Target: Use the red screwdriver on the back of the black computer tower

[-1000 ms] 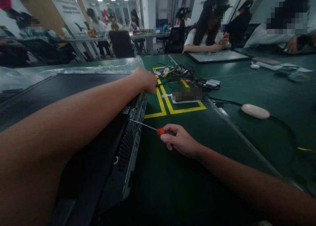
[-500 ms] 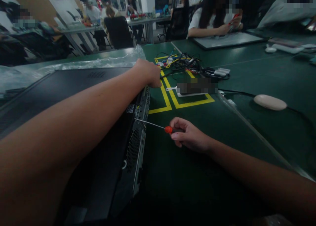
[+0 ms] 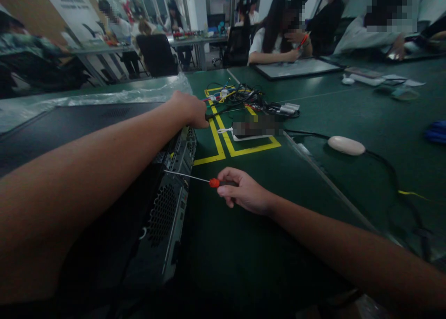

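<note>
A black desktop computer case [image 3: 104,142] lies flat on the green table, its perforated rear panel [image 3: 167,216] facing right. My left hand [image 3: 190,109] is curled over the case's far corner and grips it. My right hand [image 3: 244,193] holds a screwdriver [image 3: 209,181] with a red collar. The thin metal shaft points left and its tip touches the rear panel near the top edge.
Yellow tape lines [image 3: 223,144] mark a box on the green mat. A tangle of cables [image 3: 244,98] and a white mouse [image 3: 346,145] lie beyond. Clear plastic wrap [image 3: 104,96] sits behind the case. Other people work at the far side of the table.
Only the view has shifted a little as my head moved. Both hands hold the same places, with the screwdriver tip still on the rear panel.
</note>
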Motion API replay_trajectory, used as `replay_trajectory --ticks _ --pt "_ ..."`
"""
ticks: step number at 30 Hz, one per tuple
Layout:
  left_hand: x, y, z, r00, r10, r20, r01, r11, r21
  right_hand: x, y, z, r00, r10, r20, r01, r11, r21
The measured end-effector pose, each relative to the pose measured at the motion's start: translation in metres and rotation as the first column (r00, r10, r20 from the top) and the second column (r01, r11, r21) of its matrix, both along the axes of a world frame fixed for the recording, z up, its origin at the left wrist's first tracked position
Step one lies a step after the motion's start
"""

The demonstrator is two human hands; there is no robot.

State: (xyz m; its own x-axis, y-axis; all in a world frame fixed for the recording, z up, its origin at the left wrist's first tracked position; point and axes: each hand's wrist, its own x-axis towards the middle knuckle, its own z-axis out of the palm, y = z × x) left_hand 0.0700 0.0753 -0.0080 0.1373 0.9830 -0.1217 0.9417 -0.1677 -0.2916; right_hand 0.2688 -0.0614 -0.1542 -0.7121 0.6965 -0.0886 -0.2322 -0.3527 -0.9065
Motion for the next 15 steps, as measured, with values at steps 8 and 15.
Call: replay_trajectory --ticks 8,15 --pt "0.0041 -0.0028 0.0028 0.997 0.003 -0.083 -0.003 1.0 0.003 0.0005 -0.001 0.0045 1.0 0.006 0.02 -0.005 1.0 -0.02" --pt "0.0052 -0.0079 0.0077 1.0 0.007 -0.003 -0.008 1.0 -0.02 -0.0008 -0.0018 0.0052 0.999 -0.033 0.026 0.033 0.999 -0.003"
